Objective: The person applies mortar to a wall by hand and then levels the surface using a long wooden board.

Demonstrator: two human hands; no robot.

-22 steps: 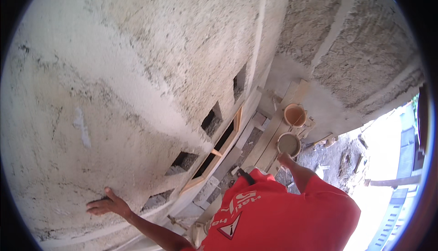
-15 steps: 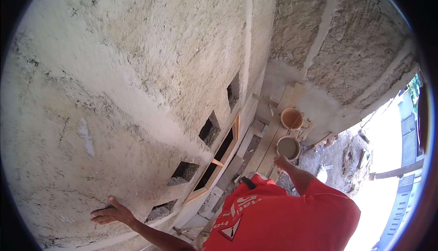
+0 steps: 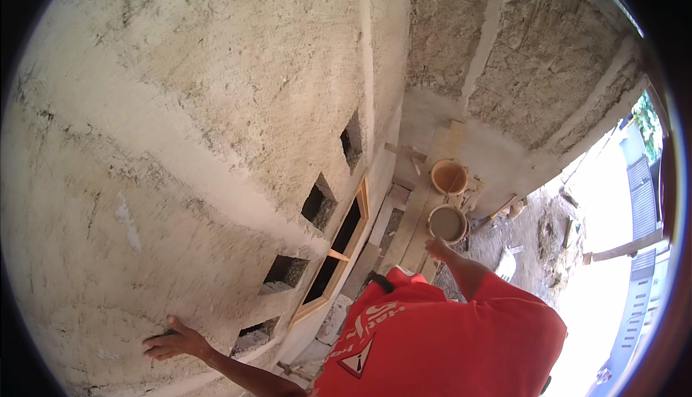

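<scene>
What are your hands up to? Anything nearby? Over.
Left hand spread, apparently against the wall. Right hand by the grey-filled bucket; contact unclear. Orange bucket just beyond, on planks.

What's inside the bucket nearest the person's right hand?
Grey mix lies in the bucket, its surface visible beyond the right hand. That mix covers the bucket's bottom, so anything sunk in it cannot be seen.

The red shirt (image 3: 440, 343) hides the near end of the planks (image 3: 417, 232). Contact between right hand (image 3: 436, 248) and nearer bucket (image 3: 447, 222) cannot be determined. Left hand's (image 3: 179, 342) palm is concealed.
</scene>
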